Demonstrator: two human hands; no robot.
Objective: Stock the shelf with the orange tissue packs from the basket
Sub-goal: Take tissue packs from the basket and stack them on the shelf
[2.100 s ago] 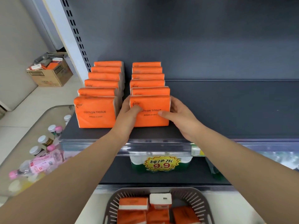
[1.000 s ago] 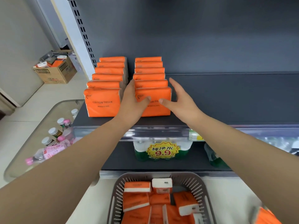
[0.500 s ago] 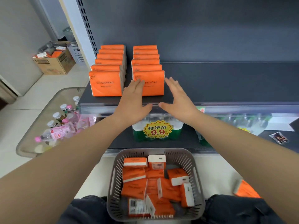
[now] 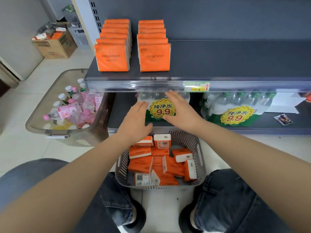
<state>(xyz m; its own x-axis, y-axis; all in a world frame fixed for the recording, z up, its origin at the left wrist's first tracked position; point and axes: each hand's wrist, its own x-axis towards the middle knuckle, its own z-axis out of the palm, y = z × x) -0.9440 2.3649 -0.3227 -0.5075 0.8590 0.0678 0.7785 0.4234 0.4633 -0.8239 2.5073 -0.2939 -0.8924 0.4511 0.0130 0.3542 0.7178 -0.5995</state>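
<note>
Both hands withdrawn from shelf [image 4: 218, 64] | left hand [image 4: 136, 121], right hand [image 4: 180, 111] spread, empty, above basket [image 4: 200, 158] | tissue packs [image 4: 154, 58] in two rows

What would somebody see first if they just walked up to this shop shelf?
The bright orange tissue packs grab the eye first, lined up in two neat rows at the left of the dark shelf. Below, more loose packs lie jumbled in a grey basket on the floor, with the left hand and right hand hovering empty above it. A yellow 9.9 price sticker glows on the lower shelf.
</note>
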